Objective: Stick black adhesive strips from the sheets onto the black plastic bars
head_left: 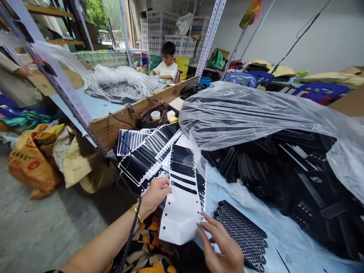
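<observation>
A white backing sheet (179, 216) with black strips on its upper part lies in front of me, its lower part bare with dark dots along the edges. My left hand (156, 194) pinches the sheet's left edge, thumb against fingers. At the lower right edge of the sheet is my right hand (220, 242), thumb and forefinger close together at the sheet; whether they grip it is unclear. More sheets of black strips (142, 159) are spread behind and to the left. Right of my right hand, several black patterned bars (241, 235) lie side by side on the blue table.
Clear plastic film (244, 113) covers a large heap of black parts (307, 182) at the right. A wooden board (105, 131) edges the table, with a brown bag (146, 115) beside it. A person (167, 70) sits beyond. Sacks (34, 163) stand on the left floor.
</observation>
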Tool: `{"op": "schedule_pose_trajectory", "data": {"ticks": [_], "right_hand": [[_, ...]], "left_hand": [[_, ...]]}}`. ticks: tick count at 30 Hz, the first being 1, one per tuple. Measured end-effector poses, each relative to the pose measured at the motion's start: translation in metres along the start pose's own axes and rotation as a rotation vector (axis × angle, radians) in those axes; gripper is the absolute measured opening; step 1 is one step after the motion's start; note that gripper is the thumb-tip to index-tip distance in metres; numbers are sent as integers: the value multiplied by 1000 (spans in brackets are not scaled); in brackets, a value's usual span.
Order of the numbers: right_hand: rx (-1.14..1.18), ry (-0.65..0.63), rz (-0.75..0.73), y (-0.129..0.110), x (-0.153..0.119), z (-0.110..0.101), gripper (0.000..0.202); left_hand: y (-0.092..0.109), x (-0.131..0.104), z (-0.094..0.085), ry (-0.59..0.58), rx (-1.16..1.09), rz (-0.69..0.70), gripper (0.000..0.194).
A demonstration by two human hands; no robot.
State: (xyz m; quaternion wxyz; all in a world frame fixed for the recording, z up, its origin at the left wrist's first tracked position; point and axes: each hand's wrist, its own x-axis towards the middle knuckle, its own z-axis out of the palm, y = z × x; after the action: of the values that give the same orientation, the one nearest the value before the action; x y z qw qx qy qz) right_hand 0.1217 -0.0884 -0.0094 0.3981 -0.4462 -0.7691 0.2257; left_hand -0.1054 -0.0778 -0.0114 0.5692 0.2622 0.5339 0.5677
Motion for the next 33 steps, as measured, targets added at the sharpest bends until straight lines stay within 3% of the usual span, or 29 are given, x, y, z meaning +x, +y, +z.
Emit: {"op": "schedule_pose_trajectory", "data": {"ticks": [3,4,6,11,15,18,21,23,26,29,33], "right_hand": [[-64,42,-123,-16,22,-6,12],[-68,78,-165,-21,33,-4,12],[-59,33,-180,-27,52,9,15],[135,-167,41,-31,72,52,28],[247,-151,165,-28,77,56,31],[371,-50,299,-15,80,38,29],[419,132,438,2,75,1,30],[468,274,504,12,65,-30,31],[575,405,532,18,38,-75,27],[558,411,509,18,6,-105,25],[501,423,505,19,-36,-118,24]], "left_hand": [[4,-2,5,-47,60,13,18],[5,-4,7,-66,56,25,17],[7,-7,11,-104,31,69,15],[12,-8,19,-145,33,143,9],[10,-2,18,-174,4,125,9],[5,10,7,-149,48,61,14],[2,29,-14,56,253,77,29],[3,41,-28,181,526,204,41],[5,50,-41,199,973,415,37],[8,48,-43,213,1226,574,36],[17,33,-26,324,1189,705,36]]}}
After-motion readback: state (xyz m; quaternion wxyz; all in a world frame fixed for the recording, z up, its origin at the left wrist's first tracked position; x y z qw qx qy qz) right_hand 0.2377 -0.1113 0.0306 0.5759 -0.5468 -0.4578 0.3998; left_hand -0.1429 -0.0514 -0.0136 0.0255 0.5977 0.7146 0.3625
